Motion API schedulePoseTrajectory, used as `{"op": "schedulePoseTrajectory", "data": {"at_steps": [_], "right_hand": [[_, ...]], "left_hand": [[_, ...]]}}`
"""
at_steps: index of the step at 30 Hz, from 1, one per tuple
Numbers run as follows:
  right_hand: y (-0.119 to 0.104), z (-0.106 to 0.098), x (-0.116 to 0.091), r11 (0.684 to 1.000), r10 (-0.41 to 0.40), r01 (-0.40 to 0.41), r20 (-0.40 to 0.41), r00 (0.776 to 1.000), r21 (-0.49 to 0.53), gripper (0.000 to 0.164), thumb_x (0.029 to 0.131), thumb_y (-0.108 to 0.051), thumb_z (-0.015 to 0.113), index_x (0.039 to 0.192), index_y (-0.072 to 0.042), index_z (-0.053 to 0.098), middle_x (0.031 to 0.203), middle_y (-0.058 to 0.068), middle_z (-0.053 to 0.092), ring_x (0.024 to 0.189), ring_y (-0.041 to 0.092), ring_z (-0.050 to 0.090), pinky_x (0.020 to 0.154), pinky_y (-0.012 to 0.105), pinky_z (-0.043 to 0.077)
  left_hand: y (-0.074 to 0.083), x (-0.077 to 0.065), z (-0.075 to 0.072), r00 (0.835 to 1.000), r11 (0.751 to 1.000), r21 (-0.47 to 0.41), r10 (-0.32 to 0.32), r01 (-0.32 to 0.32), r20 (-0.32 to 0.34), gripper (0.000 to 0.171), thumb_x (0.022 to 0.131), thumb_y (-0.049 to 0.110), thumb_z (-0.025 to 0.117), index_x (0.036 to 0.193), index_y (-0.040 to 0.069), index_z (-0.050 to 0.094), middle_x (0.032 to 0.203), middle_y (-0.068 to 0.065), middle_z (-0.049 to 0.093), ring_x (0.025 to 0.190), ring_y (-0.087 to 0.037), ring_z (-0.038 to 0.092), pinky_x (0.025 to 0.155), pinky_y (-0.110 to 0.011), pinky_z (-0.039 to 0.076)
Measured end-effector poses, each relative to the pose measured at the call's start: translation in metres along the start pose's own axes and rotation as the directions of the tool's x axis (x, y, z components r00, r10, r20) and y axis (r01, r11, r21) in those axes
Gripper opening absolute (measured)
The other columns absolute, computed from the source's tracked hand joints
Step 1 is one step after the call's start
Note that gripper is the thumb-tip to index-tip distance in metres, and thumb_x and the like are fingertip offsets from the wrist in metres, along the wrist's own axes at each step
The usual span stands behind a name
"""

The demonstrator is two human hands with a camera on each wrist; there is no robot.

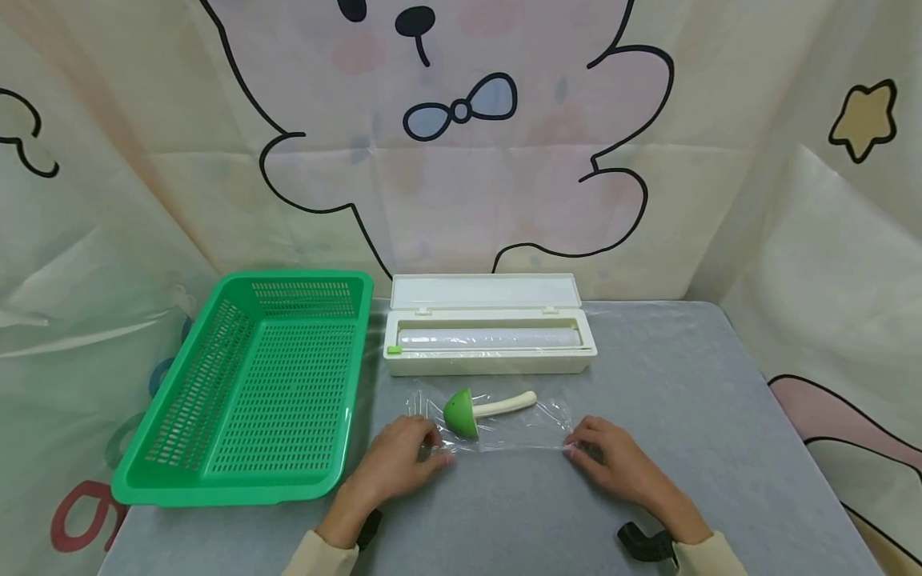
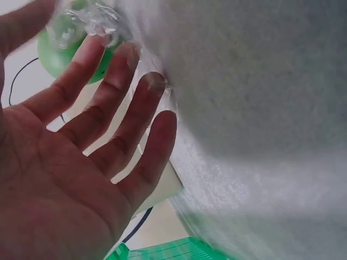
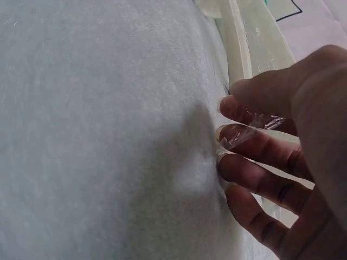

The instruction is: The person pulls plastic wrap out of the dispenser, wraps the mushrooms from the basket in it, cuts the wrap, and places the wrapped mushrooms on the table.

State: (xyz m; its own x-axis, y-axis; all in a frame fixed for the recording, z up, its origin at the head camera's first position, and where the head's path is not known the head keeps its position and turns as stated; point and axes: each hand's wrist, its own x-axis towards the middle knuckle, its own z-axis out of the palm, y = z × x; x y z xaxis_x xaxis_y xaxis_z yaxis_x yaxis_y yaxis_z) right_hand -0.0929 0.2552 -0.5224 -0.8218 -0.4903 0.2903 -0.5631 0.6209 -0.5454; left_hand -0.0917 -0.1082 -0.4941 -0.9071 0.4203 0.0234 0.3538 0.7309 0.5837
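A toy mushroom with a green cap (image 1: 458, 414) and pale stem (image 1: 506, 406) lies on its side on a sheet of clear cling film (image 1: 504, 438). At the film's left edge is my left hand (image 1: 400, 458), its fingers (image 2: 111, 89) extended, fingertips touching the film and thumb apart. The green cap (image 2: 51, 57) shows past these fingers in the left wrist view. On the right, my right hand (image 1: 612, 462) pinches the film's near corner between thumb and forefinger. Crumpled film (image 3: 241, 136) shows between its fingers in the right wrist view.
Behind the film stands a white cling film dispenser (image 1: 490, 366) with its lid (image 1: 486, 292) raised and a roll (image 1: 490, 338) inside. A green plastic basket (image 1: 346, 416) sits on the left of the grey table (image 1: 720, 448). Printed curtains (image 1: 461, 200) hang around the table.
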Motion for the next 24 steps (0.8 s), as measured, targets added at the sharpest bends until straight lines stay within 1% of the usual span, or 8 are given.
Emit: {"op": "schedulePoseTrajectory", "data": {"at_steps": [3,5,7,11,14,17,21,24], "right_hand": [[0.001,0.0,0.001,0.999,0.021,-0.02,-0.018,1.0,0.041,0.014,0.089,-0.005,0.077,0.092,-0.018,0.074,0.087,-0.017,0.061,0.077,-0.001,0.053,0.064,0.025,0.047],[0.002,0.001,0.001,0.998,0.031,-0.03,-0.025,0.999,0.058,0.013,0.09,-0.006,0.076,0.092,-0.018,0.074,0.087,-0.016,0.061,0.077,-0.001,0.053,0.065,0.025,0.048],[0.003,0.001,0.001,0.997,0.041,-0.039,-0.031,0.999,0.072,0.013,0.091,-0.005,0.076,0.091,-0.018,0.074,0.087,-0.016,0.062,0.077,0.0,0.053,0.065,0.025,0.048],[0.007,0.003,0.0,0.993,0.056,-0.049,-0.058,0.997,0.109,0.014,0.088,-0.003,0.077,0.092,-0.016,0.075,0.087,-0.014,0.063,0.077,0.0,0.055,0.066,0.023,0.049],[0.009,0.004,-0.001,0.989,0.071,-0.059,-0.08,0.994,0.136,0.017,0.083,-0.001,0.081,0.095,-0.012,0.077,0.087,-0.013,0.063,0.075,0.001,0.055,0.063,0.023,0.049],[0.01,0.005,-0.001,0.984,0.095,-0.081,-0.087,0.992,0.159,0.02,0.08,-0.002,0.084,0.096,-0.011,0.078,0.088,-0.012,0.064,0.073,0.002,0.055,0.06,0.024,0.048],[0.008,0.004,0.0,0.968,0.157,-0.14,-0.067,0.985,0.21,0.014,0.085,-0.005,0.081,0.091,-0.016,0.078,0.09,-0.01,0.067,0.072,0.003,0.055,0.059,0.024,0.047],[0.007,0.002,0.001,0.946,0.194,-0.172,-0.059,0.979,0.273,0.012,0.089,-0.004,0.077,0.09,-0.015,0.078,0.09,-0.006,0.069,0.073,0.004,0.057,0.06,0.024,0.047]], "left_hand": [[-0.002,-0.001,0.0,0.999,1.0,0.029,0.003,-0.005,0.038,0.045,0.068,0.043,0.094,0.091,0.014,0.068,0.087,0.006,0.059,0.084,-0.014,0.05,0.076,-0.037,0.046],[-0.003,-0.002,0.001,0.998,0.998,0.063,0.013,-0.016,0.056,0.051,0.061,0.039,0.098,0.093,0.014,0.067,0.089,0.006,0.057,0.086,-0.015,0.049,0.077,-0.038,0.045],[-0.004,-0.002,0.001,0.998,0.995,0.089,0.029,-0.034,0.052,0.046,0.061,0.027,0.098,0.093,0.013,0.067,0.09,0.005,0.056,0.087,-0.017,0.049,0.077,-0.038,0.046],[-0.006,-0.002,0.003,0.998,0.992,0.104,0.066,-0.066,0.007,0.027,0.069,0.008,0.088,0.089,0.011,0.07,0.088,0.003,0.057,0.086,-0.019,0.052,0.075,-0.039,0.047],[-0.007,-0.003,0.005,0.997,0.996,0.062,0.066,-0.064,-0.031,0.017,0.076,0.007,0.084,0.087,0.011,0.071,0.088,0.003,0.06,0.086,-0.019,0.054,0.075,-0.038,0.048],[-0.009,-0.002,0.007,0.997,0.999,-0.005,0.034,-0.035,-0.074,0.012,0.08,0.005,0.082,0.083,0.012,0.072,0.084,0.004,0.061,0.083,-0.016,0.054,0.073,-0.036,0.047],[-0.01,-0.001,0.01,0.989,0.994,-0.109,-0.015,-0.002,-0.15,0.011,0.084,0.004,0.079,0.082,0.012,0.071,0.08,0.006,0.062,0.079,-0.013,0.055,0.071,-0.034,0.047],[-0.011,0.001,0.011,0.976,0.973,-0.231,-0.069,0.02,-0.207,0.006,0.089,0.007,0.076,0.087,0.011,0.072,0.083,0.006,0.065,0.082,-0.014,0.06,0.076,-0.037,0.052]]}}
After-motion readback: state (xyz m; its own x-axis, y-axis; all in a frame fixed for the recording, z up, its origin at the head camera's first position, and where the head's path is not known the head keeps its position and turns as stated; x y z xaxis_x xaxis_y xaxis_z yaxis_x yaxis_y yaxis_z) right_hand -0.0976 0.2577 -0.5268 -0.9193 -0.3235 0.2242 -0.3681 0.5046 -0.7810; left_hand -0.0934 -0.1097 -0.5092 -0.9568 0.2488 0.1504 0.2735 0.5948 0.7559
